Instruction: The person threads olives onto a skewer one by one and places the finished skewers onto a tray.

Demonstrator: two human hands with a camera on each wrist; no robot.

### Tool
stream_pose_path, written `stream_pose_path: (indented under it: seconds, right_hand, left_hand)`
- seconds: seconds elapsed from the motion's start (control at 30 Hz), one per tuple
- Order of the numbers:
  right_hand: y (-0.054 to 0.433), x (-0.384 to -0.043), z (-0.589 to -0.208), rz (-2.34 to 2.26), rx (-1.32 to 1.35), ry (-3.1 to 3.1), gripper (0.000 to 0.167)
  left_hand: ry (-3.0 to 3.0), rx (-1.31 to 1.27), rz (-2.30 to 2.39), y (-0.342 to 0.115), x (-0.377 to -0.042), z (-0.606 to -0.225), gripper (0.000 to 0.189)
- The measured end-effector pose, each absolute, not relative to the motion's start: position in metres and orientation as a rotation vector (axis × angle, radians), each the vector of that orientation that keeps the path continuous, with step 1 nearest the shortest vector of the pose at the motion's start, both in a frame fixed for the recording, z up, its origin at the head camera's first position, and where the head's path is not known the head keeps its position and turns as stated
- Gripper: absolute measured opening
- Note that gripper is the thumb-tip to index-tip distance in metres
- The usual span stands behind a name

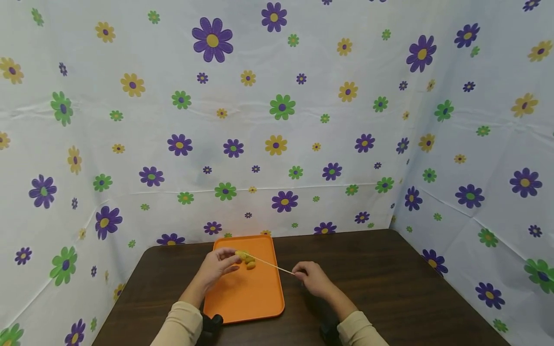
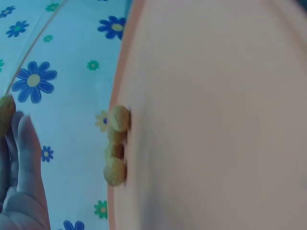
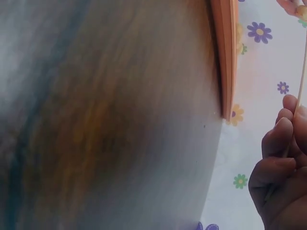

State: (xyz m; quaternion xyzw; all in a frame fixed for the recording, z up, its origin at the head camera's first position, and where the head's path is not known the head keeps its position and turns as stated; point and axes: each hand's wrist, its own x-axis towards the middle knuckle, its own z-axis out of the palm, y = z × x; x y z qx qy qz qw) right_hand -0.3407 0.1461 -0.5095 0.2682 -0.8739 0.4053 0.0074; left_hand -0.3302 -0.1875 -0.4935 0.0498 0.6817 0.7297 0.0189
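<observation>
Orange tray (image 1: pixel 242 295), five yellow pieces (image 1: pixel 251 265), one stick (image 1: pixel 275 265), two hands (image 1: pixel 216 265) (image 1: pixel 317 279)

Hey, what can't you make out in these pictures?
Left wrist view: part of the left hand and its yellow oval piece, cut off by the left edge.
Head view: whether the skewer pierces that piece; too small.
Right wrist view: part of the right hand, cut off by the right edge; tabletop detail, blurred.

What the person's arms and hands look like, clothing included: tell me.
The left sleeve and right sleeve are pale cream, wrinkled, and end short of the wrists. Beneath each cuff is a black device, its details too dark to read. The left hand and right hand wear no gloves.
</observation>
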Motion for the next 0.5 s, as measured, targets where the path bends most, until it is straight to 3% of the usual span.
stream_pose_path:
  seconds: [0.5]
  right_hand:
    - [0.140,-0.339,-0.511,1.294,0.792,-2.714,0.009]
  left_hand:
    - [2.089,-0.060,2.429,-0.174,-0.329,-0.492,0.031]
